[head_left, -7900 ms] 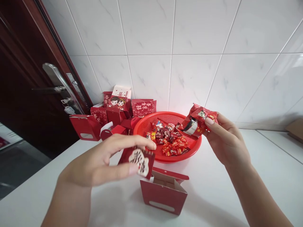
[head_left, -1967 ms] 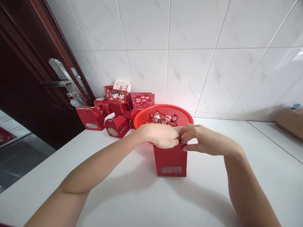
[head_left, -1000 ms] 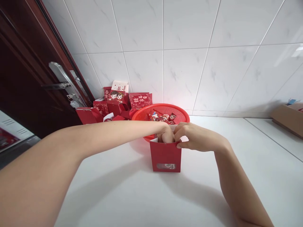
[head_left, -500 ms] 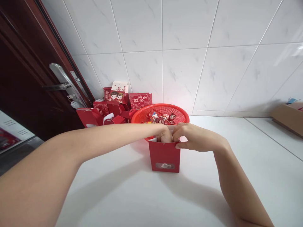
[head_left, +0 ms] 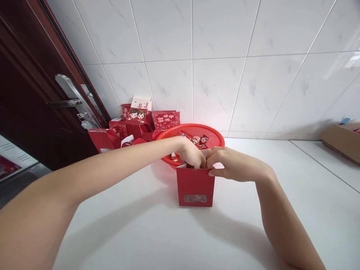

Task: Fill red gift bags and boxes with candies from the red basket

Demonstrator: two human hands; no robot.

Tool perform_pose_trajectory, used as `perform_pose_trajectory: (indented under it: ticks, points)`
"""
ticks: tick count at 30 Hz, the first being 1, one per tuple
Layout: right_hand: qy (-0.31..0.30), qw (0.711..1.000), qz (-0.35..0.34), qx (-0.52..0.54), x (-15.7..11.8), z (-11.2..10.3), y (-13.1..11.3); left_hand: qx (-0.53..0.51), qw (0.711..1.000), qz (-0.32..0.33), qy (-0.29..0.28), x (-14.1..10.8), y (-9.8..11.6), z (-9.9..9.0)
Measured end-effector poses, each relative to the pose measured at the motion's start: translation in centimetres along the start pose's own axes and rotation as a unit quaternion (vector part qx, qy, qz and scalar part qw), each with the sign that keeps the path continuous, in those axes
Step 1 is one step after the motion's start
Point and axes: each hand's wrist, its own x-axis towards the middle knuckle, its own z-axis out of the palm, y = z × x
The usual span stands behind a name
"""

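Observation:
A red paper gift box (head_left: 195, 183) stands upright on the white tabletop, its top open and a small clear window low on its front. My left hand (head_left: 194, 154) bends down into the opening; the fingertips are hidden behind the front wall, so whether they hold anything does not show. At the box's right upper edge, my right hand (head_left: 226, 162) grips the rim, thumb against the front and fingers curled over the top. Just behind is a red plastic basket (head_left: 218, 139) with wrapped candies (head_left: 202, 141), partly covered by my left arm.
Several red printed boxes (head_left: 139, 120) are piled at the back left against the tiled wall (head_left: 213, 86). A dark door (head_left: 30, 75) with a metal handle is at the left. A cardboard box (head_left: 341, 140) sits at the far right.
My left hand has risen slightly out of the box, with more of its back and knuckles showing. The window at the box's front looks less filled. My right hand keeps its hold.

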Motion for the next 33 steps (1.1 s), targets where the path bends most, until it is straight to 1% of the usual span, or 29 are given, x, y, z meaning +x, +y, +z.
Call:
perform_pose_trajectory:
  ticks: [1,2,3,4,5,6,7,8,9,10,11,12,14,16,17,18,20,22,24,26,30,33]
  points:
    - [0.0,1.0,0.001,-0.001,0.0,0.0,0.0,-0.006,0.998,-0.002,-0.059,-1.1,0.6,-0.4]
    - [0.0,1.0,0.0,-0.002,-0.1,0.0,0.0,-0.01,0.998,0.011,-0.066,-2.2,1.1,-0.7]
    - [0.001,1.0,-0.001,-0.003,-0.1,0.0,0.0,-0.009,0.999,0.024,-0.045,-3.4,1.3,-0.9]
    - [0.003,1.0,-0.001,-0.006,-0.2,0.0,0.0,-0.005,0.999,0.046,0.0,-4.5,1.3,-0.7]
    - [0.006,1.0,0.002,-0.009,-0.2,0.0,0.0,-0.004,0.996,0.065,0.057,-5.5,1.1,-0.3]
    - [0.01,1.0,0.009,-0.013,-0.3,0.0,0.0,-0.011,0.987,0.077,0.14,-6.5,0.7,0.3]
    - [0.013,1.0,0.018,-0.016,-0.5,-0.1,0.0,-0.02,0.968,0.082,0.235,-7.3,0.0,1.2]
    - [0.017,0.999,0.028,-0.019,-0.6,-0.2,0.0,-0.027,0.944,0.084,0.319,-7.9,-0.8,2.3]
    - [0.02,0.999,0.036,-0.02,-0.9,-0.3,0.0,-0.032,0.918,0.086,0.386,-8.3,-1.7,3.5]
    - [0.024,0.999,0.041,-0.018,-1.1,-0.5,0.1,-0.04,0.901,0.085,0.424,-8.4,-2.6,4.7]
    - [0.031,0.999,0.042,-0.015,-1.4,-0.8,0.3,-0.056,0.892,0.077,0.441,-8.4,-3.5,5.9]
    - [0.042,0.998,0.041,-0.011,-1.7,-1.0,0.4,-0.079,0.89,0.071,0.444,-8.3,-4.4,7.1]
    - [0.076,0.996,0.037,-0.003,-2.3,-1.5,0.9,-0.114,0.896,0.059,0.425,-7.6,-5.8,8.9]
    - [0.106,0.993,0.055,0.0,-2.8,-1.8,1.6,-0.15,0.902,0.054,0.4,-6.7,-6.6,9.8]
    - [0.108,0.991,0.075,-0.001,-2.9,-1.7,1.9,-0.172,0.902,0.055,0.391,-6.3,-6.9,10.0]
    - [0.099,0.99,0.102,-0.002,-2.9,-1.6,2.1,-0.193,0.901,0.06,0.383,-5.9,-7.0,10.1]
    - [0.053,0.987,0.152,0.0,-2.5,-1.2,2.4,-0.225,0.896,0.083,0.374,-5.3,-7.2,9.8]
    - [0.002,0.985,0.174,0.01,-1.7,-0.8,2.3,-0.235,0.893,0.118,0.367,-5.0,-7.2,9.4]
    - [-0.023,0.986,0.165,0.022,-0.7,-0.4,2.1,-0.239,0.885,0.147,0.371,-4.7,-7.1,9.2]
    - [-0.021,0.99,0.14,0.027,0.1,-0.1,1.9,-0.251,0.876,0.156,0.383,-4.4,-7.1,9.2]
    - [0.001,0.994,0.106,0.025,1.0,0.1,2.0,-0.271,0.858,0.141,0.412,-3.5,-7.2,9.7]
    - [0.008,0.997,0.072,0.008,1.6,0.4,2.6,-0.251,0.851,0.115,0.448,-2.9,-7.5,10.0]
